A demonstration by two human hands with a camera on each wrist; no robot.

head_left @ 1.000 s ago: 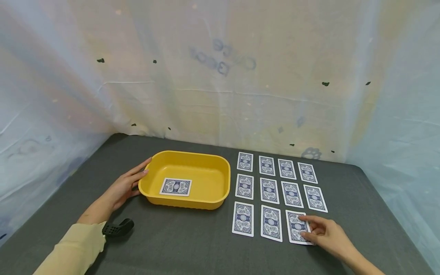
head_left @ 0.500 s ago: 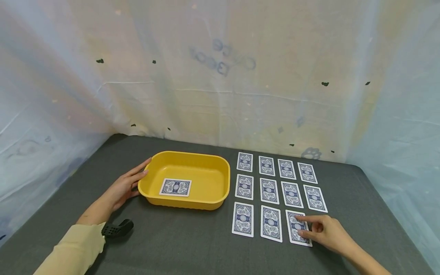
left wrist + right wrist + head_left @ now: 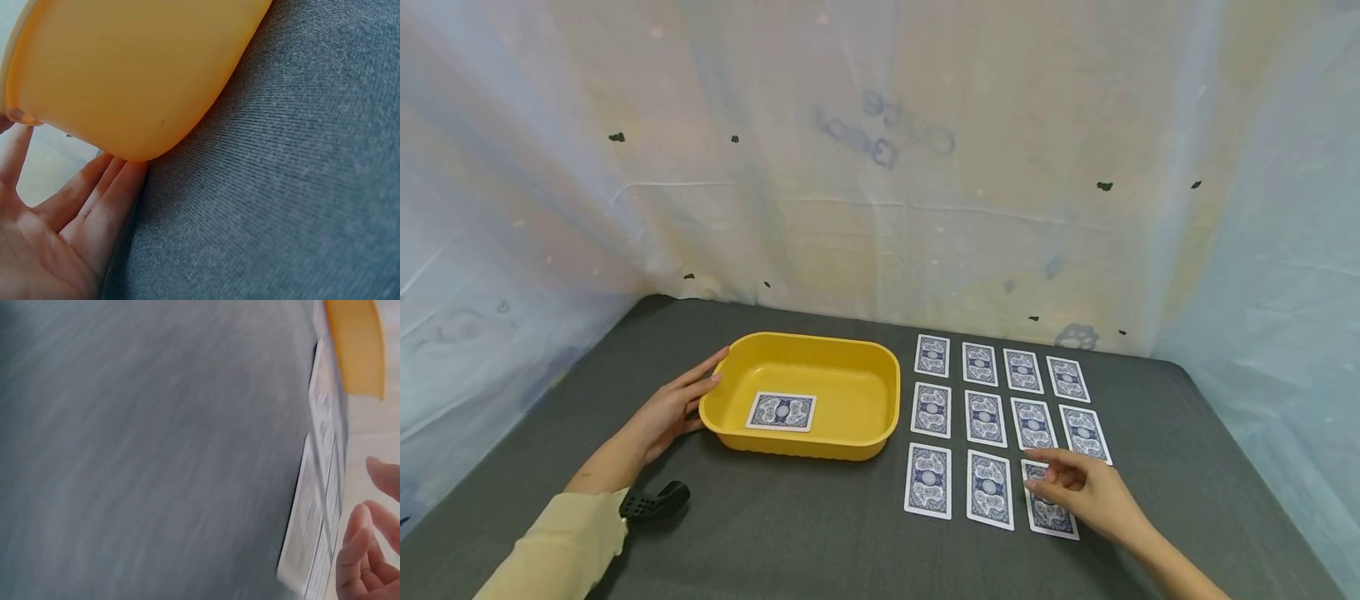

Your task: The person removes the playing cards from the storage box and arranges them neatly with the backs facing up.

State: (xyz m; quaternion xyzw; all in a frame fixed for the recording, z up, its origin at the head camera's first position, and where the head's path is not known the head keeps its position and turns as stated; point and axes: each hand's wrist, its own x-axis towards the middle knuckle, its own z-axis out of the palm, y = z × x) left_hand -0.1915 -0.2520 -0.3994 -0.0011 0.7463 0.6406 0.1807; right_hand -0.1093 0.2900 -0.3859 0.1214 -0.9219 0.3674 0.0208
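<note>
My left hand [image 3: 666, 417] touches the left side of a yellow tray [image 3: 797, 452] with its fingers fairly straight. In the left wrist view, fingertips [image 3: 134, 167] meet the bottom corner of the tray's wall [image 3: 144, 81]. One playing card [image 3: 781, 412] lies back up inside the tray. My right hand [image 3: 1086, 492] is just above the third playing card [image 3: 1051, 521] of the front row, partly hiding it. Its thumb and index finger are apart, the other fingers loosely curled; the right wrist view shows nothing between the fingertips [image 3: 357, 519].
More blue-backed playing cards lie in neat rows right of the tray: a back row [image 3: 980, 364], a middle row [image 3: 985, 418] and a front row [image 3: 928, 481]. The dark cloth-covered table [image 3: 790, 533] ends at a pale hanging curtain [image 3: 880, 242] behind and at both sides.
My right hand has moved off the front-right card, up and slightly left, leaving the card lying in its row. My left hand stays at the tray.
</note>
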